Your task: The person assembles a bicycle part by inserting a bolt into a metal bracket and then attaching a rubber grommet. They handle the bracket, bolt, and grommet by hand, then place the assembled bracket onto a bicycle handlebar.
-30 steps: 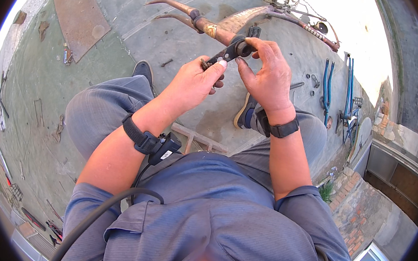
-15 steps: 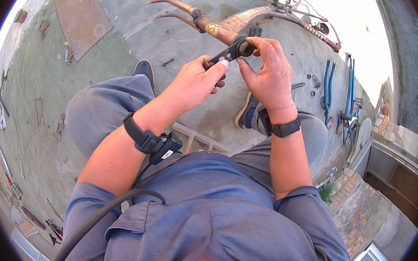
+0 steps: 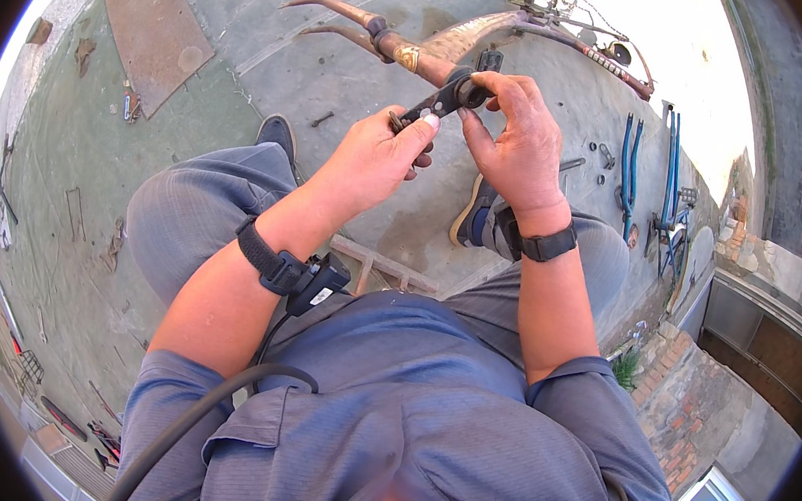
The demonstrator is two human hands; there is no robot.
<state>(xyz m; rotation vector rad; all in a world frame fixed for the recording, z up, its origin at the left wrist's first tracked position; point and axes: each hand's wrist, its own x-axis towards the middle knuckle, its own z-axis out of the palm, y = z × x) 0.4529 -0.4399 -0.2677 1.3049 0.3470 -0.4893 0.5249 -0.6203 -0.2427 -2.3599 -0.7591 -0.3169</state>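
My left hand (image 3: 381,149) is closed round a flat black wrench-like tool (image 3: 425,106) with holes along it and a thick round end. At that round end, my right hand (image 3: 521,137) curls its forefinger over the top with the thumb just below. Right beyond the tool is the end of a worn, rusty bicycle frame (image 3: 467,42), and its fork (image 3: 332,6) points left. A dark stub (image 3: 489,61) stands up behind the round end. Whether the tool touches the frame is hard to tell.
Between my feet lies a wooden frame (image 3: 381,266). Blue bicycle forks (image 3: 630,166) and a few nuts (image 3: 602,179) are on the ground at right. A rusty sheet (image 3: 153,28) lies far left, a bolt (image 3: 323,119) nearer. A brick edge (image 3: 674,398) borders the right.
The right thumb has shifted slightly up against the round end. Otherwise the hands and the tool stay in the same place.
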